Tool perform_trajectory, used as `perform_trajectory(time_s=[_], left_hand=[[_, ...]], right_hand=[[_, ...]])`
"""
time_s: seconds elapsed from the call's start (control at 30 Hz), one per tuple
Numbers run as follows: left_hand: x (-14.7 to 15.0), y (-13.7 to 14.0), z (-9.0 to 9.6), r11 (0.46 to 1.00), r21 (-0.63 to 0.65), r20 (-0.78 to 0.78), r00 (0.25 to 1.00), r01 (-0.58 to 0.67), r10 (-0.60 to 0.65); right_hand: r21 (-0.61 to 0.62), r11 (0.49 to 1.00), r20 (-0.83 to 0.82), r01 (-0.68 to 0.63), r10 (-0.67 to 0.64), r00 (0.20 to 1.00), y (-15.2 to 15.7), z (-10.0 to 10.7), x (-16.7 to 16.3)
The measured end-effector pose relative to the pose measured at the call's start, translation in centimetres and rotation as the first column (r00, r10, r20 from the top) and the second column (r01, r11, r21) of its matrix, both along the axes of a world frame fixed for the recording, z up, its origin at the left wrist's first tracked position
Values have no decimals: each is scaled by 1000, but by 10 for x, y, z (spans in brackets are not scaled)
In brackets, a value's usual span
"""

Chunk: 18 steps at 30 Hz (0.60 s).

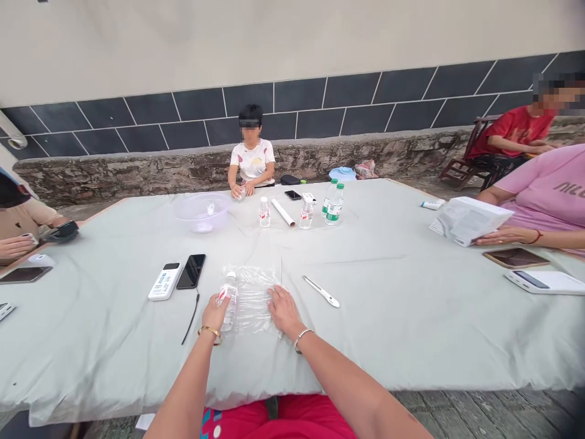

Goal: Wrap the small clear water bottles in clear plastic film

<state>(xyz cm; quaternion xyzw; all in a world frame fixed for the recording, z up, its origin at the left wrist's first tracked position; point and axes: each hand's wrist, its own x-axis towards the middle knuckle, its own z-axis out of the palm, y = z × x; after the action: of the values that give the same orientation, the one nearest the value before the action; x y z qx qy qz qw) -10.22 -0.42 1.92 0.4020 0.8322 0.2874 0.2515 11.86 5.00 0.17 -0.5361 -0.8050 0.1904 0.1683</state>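
Observation:
My left hand [216, 312] is wrapped round a clear plastic water bottle [230, 299] with a red and white label and a white cap. The bottle lies at the left edge of a wrinkled sheet of clear plastic film [253, 299], tilted or lying down; I cannot tell which. On the film's right side my right hand [284, 310] rests flat with its fingers stretched out. A white utility knife [321, 291] lies on the cloth to the right of that hand.
A white power bank [164, 282] and black phone [191, 272] lie left. Beyond are a purple basin [201, 213], a roll [283, 213], small bottles [265, 213] and green-capped bottles [335, 206]. Several people sit around; one at right holds a plastic-wrapped white box [475, 218].

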Motion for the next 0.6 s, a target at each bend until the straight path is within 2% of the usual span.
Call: perform_trajectory(time_s=[0.17, 0.23, 0.43, 0.53, 0.6], left_hand=[[12, 6, -1, 998, -57, -13, 1000, -3, 2], [14, 6, -2, 998, -63, -25, 1000, -2, 0], [14, 6, -11, 998, -25, -62, 996, 56, -57], [12, 7, -17, 998, 14, -61, 996, 60, -59], [11, 6, -21, 998, 38, -47, 998, 51, -49]], right_hand=[[-97, 991, -125, -95, 82, 989, 15, 14, 14], [-111, 987, -127, -115, 101, 987, 19, 18, 22], [-99, 991, -11, -86, 85, 996, 17, 22, 41], [-24, 996, 99, -84, 86, 991, 17, 31, 38], [-14, 995, 92, -97, 98, 991, 18, 40, 29]])
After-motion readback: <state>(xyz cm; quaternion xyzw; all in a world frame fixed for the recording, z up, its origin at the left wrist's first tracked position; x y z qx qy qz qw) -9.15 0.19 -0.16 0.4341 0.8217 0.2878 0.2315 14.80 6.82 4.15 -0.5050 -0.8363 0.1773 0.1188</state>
